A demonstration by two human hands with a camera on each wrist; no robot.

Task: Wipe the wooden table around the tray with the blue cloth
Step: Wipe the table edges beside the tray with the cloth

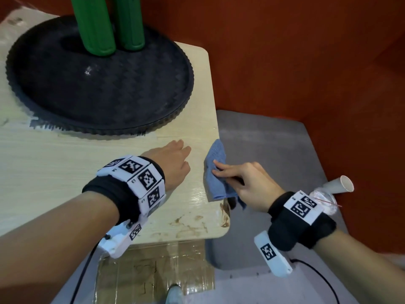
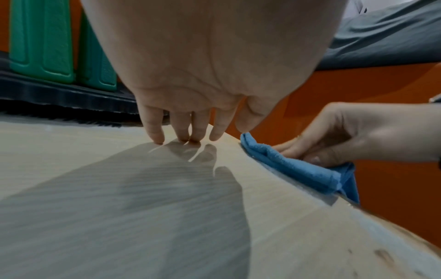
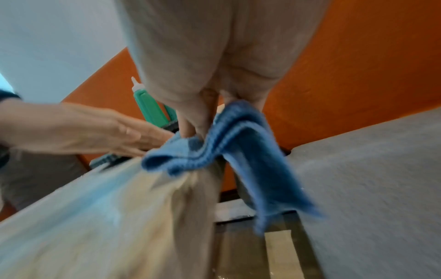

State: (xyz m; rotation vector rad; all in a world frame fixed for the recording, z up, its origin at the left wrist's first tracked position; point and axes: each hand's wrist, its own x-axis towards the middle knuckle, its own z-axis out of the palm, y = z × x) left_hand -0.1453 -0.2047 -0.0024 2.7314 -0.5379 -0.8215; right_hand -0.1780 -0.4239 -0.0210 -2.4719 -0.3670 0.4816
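The blue cloth lies folded over the right edge of the pale wooden table, part of it hanging down the side. My right hand pinches the cloth there, fingers on top and thumb at the side. Just left of it, my left hand is open with its fingertips touching the tabletop. The round black tray sits farther back on the table, beyond both hands.
Two green bottles stand on the tray. Brown stains mark the table's near right corner. A grey cushioned seat adjoins the table's right edge, with a paper cup on it. An orange wall stands behind.
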